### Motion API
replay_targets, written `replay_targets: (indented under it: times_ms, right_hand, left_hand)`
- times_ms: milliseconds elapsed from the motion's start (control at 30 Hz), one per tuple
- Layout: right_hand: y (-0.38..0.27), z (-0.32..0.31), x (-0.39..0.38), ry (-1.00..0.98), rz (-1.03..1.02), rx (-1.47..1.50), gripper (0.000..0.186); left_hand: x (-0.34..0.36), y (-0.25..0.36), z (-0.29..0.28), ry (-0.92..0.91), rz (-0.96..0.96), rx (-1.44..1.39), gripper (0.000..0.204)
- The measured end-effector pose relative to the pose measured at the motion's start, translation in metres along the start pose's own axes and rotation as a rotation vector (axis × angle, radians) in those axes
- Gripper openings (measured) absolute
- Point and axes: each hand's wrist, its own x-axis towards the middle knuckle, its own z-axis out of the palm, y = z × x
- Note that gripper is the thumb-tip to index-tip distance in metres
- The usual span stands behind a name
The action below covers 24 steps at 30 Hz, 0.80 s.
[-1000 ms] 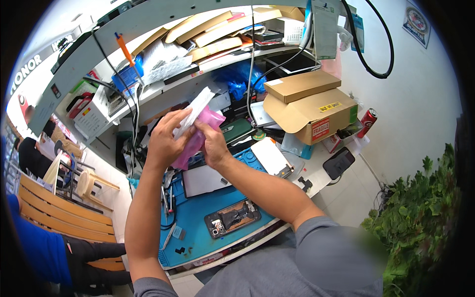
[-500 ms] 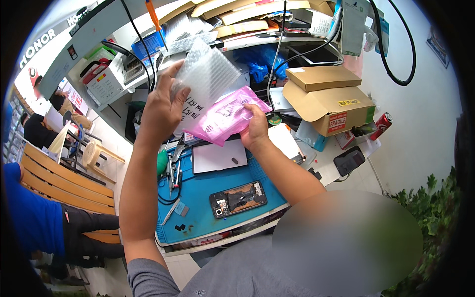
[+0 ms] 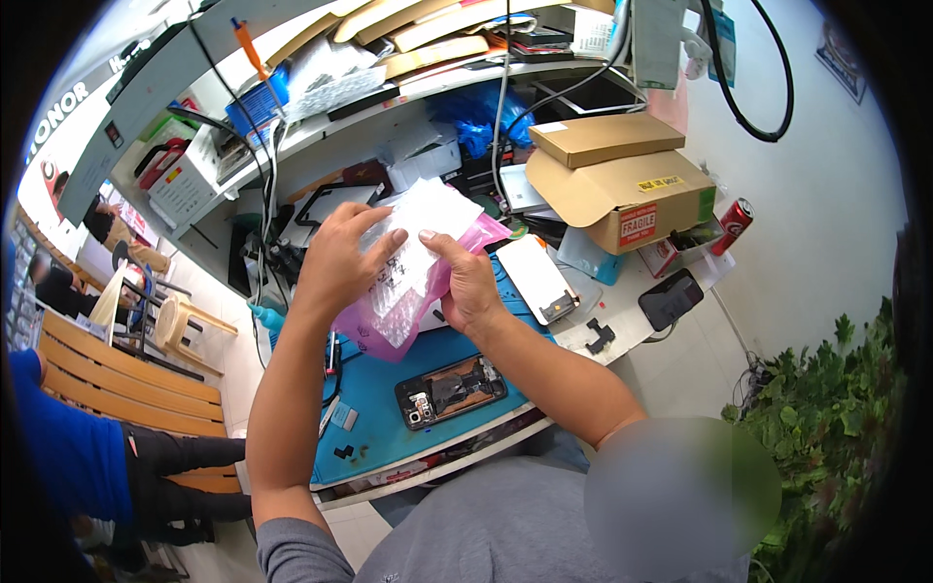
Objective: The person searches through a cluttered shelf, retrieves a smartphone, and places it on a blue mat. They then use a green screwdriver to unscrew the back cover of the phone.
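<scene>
My left hand (image 3: 340,257) pinches the left side of a whitish bubble-wrap pouch (image 3: 428,209) with dark handwriting on it. The pouch lies over a pink plastic bag (image 3: 374,335). From the right, my right hand (image 3: 469,287) grips both layers, its thumb on the pouch and its fingers hidden beneath. Both hands hold them above the blue work mat (image 3: 374,418). Closer to me on the mat lies an opened phone (image 3: 452,392), its inner parts exposed. Whether anything is inside the pouch or the bag, I cannot tell.
Cardboard boxes (image 3: 617,194) stand at the right, near a red can (image 3: 732,225) and a dark phone (image 3: 672,298). A white phone-shaped panel (image 3: 537,280) lies right of my hands. Cables (image 3: 502,107) hang before the crowded shelf (image 3: 428,89). A person in blue (image 3: 68,428) is at the left.
My left hand has lowered the bubble-wrap pouch onto the pink bag. My right hand has shifted down and left, and its thumb now presses on the pouch. The view has shifted slightly.
</scene>
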Motion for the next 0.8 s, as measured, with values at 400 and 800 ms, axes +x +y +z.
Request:
replay_targets:
  times_ms: [400,800]
  right_hand:
    - [-0.108,-0.01,-0.073,-0.101,-0.277,0.316,0.073]
    - [-0.101,-0.155,-0.165,0.114,-0.638,-0.274,0.067]
  left_hand:
    - [0.002,0.099,0.024,-0.263,-0.106,-1.137,0.068]
    - [0.263,0.187,0.16,-0.162,-0.24,-0.771,0.03]
